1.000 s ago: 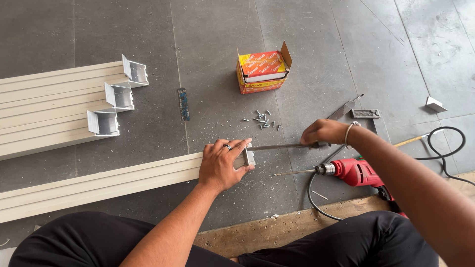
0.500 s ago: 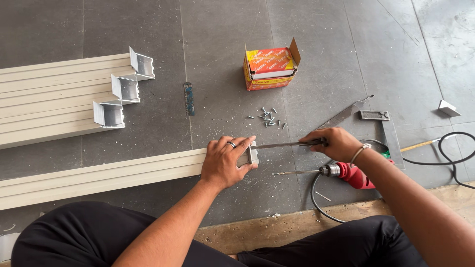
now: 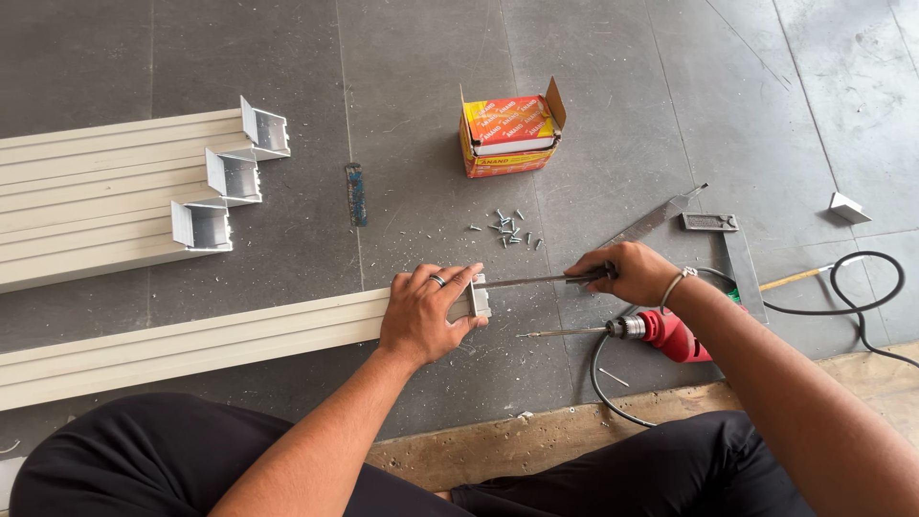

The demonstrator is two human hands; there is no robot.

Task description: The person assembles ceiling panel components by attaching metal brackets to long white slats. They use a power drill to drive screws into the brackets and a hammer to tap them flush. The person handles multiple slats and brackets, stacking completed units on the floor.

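- I see my left hand pressed flat over the near end of the long cream-coloured aluminium channel section that lies on the grey floor, fingers spread across its top and curled round its open end, a ring on one finger.
- My right hand is clenched round the handle of a slim grey metal hand tool, whose thin shaft runs level from that fist to the open end of the cream channel; its tip meets the channel end just beside my left fingertips.
- On the floor just to the right of the channel end, under my right wrist, lies a red electric drill with a long thin bit, the bit aimed toward the channel; its black cable loops away from it.
- A small scatter of silver screws lies beyond the channel end, and further beyond them stands an open orange and yellow cardboard box.
- Far from the channel end, beyond its long run, a stack of three more cream channel sections lies with stepped open ends.
- A steel try square rests beyond the drill.
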